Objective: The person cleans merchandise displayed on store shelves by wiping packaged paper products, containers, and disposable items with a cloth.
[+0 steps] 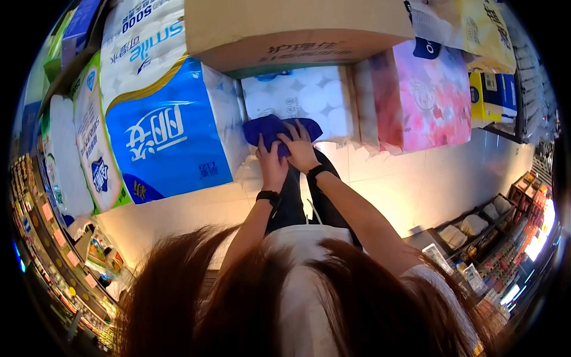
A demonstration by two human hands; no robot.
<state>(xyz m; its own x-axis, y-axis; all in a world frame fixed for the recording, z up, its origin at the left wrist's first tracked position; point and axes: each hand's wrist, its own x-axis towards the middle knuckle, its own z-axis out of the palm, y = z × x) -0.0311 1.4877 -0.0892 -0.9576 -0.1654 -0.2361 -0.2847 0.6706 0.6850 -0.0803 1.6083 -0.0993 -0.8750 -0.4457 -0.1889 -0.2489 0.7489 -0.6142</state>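
A dark blue-purple cloth lies bunched against the near end of a clear-wrapped pack of toilet paper rolls. My left hand grips the cloth's lower middle with bent fingers. Just right of it and slightly higher, my right hand has its fingers curled over the same cloth, close to the left hand's fingertips. Folds hide part of the cloth's underside, and the cloth covers the pack's lower edge. Each wrist wears a black band.
A large blue tissue pack stands left of the rolls, and a pink floral pack stands right. A cardboard box overhangs them. Tiled floor lies below, with stocked shelves at left and crates at right.
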